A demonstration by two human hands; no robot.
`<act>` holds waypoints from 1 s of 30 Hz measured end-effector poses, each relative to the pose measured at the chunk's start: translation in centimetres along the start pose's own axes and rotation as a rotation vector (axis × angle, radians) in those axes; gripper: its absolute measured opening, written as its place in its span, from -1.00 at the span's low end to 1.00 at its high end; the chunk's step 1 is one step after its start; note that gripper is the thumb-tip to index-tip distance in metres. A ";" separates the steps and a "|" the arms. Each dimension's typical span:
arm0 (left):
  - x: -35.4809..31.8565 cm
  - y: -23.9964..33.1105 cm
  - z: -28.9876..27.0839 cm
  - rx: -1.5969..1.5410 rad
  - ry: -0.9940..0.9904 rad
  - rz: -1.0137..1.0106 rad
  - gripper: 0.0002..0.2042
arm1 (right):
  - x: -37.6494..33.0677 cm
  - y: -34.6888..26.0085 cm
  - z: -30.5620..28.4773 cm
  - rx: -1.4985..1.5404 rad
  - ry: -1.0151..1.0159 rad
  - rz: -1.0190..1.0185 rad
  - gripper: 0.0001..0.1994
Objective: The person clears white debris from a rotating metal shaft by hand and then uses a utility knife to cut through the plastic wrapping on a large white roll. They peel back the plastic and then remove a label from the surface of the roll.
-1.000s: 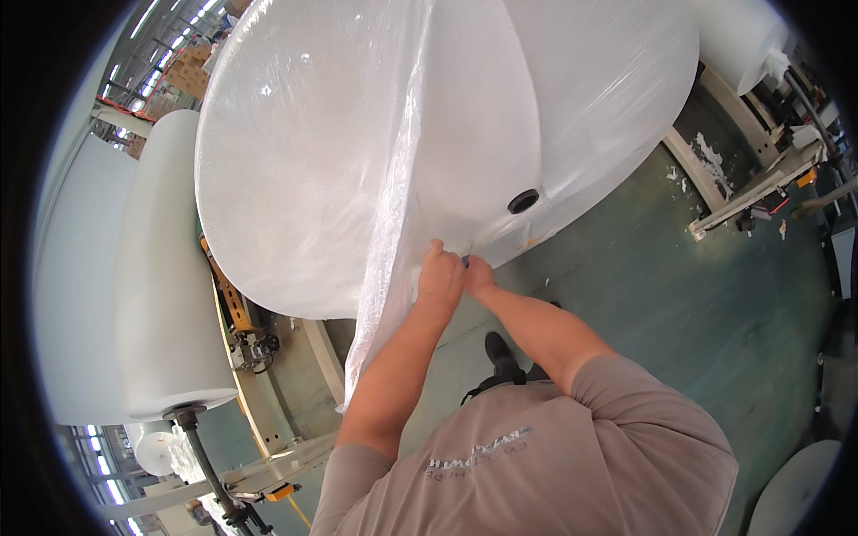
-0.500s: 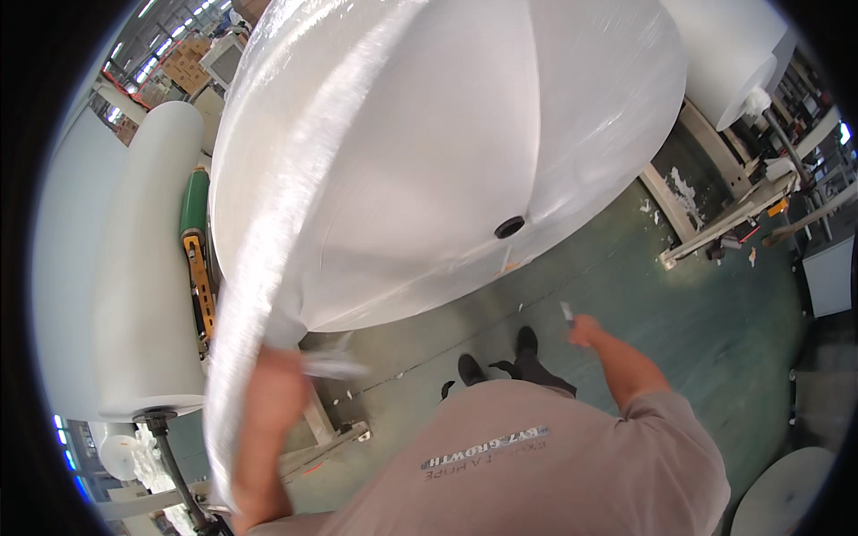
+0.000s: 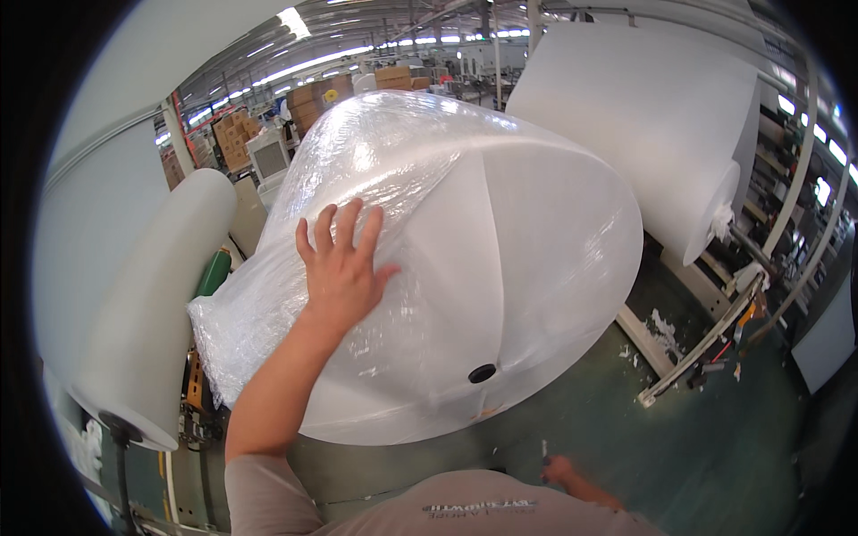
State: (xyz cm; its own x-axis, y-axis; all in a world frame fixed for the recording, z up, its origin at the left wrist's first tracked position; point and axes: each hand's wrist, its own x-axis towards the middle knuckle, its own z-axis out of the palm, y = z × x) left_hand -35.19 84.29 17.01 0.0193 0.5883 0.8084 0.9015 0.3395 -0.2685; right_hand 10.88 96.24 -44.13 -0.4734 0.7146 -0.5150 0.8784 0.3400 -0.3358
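A huge white roll (image 3: 554, 223) fills the middle, its round end facing me, with a dark core hole (image 3: 482, 373) low in that end. Clear plastic film (image 3: 357, 134) covers its upper left and bunches in shiny folds. My left hand (image 3: 342, 272) is raised over the film-covered end, palm toward it, fingers spread and holding nothing; it appears to touch the film. Low at the right, beside my body, my right hand (image 3: 563, 471) is closed around a slim tool with a silvery tip, apparently a utility knife (image 3: 545, 450); its handle is mostly hidden.
Another white roll (image 3: 161, 295) stands on the left, with a green cylinder (image 3: 214, 272) beside it. At the right, a large roll (image 3: 635, 116) hangs on a metal frame (image 3: 706, 335) above the green floor (image 3: 590, 429). Cardboard boxes (image 3: 234, 138) are stacked behind.
My left hand has gone from the film's edge at lower left up onto the roll's end, fingers now spread. The view has tilted upward. My right hand still holds the knife.
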 end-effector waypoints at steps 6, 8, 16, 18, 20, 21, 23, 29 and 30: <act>1.5 -5.4 1.1 0.067 -0.091 -0.139 -0.64 | -2.0 -3.8 -2.2 0.185 -0.028 -0.034 -0.79; 1.3 -6.8 1.0 0.029 -0.213 -0.180 -0.65 | -2.8 -3.5 -2.5 0.198 -0.073 0.000 -0.77; 0.7 -0.6 4.7 -0.198 -0.231 0.329 -0.68 | -2.4 -1.7 -0.1 0.097 -0.092 0.017 -0.70; 0.9 -0.2 3.6 -0.223 -0.373 0.428 -0.73 | -3.0 -4.3 1.1 -0.014 -0.144 -0.057 -0.69; -0.6 -5.7 -1.3 -0.321 -0.449 0.382 -0.76 | -4.0 -5.3 -1.0 -0.194 -0.063 -0.135 -0.70; -2.0 -9.8 -4.0 -0.334 -0.465 0.246 -0.77 | -3.7 -6.2 -1.8 -0.051 -0.060 -0.093 -0.72; -9.8 -18.5 -6.2 -0.207 -0.478 -0.261 -0.78 | -5.2 -7.3 -1.9 0.237 -0.080 0.019 -0.75; -38.1 -32.2 4.7 0.168 -0.650 -1.199 -0.75 | -8.1 -4.1 -1.2 0.392 -0.120 0.213 -0.74; -43.3 -35.5 6.2 0.159 -0.377 -1.116 -0.73 | -7.3 -2.0 -1.2 0.044 -0.193 0.153 -0.69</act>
State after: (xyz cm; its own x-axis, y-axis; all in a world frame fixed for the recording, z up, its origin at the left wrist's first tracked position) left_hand -70.76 51.35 -11.70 -0.8949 0.0791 0.4392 0.2748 0.8731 0.4028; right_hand 12.68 91.07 -38.79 -0.3423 0.6244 -0.7021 0.9393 0.2070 -0.2737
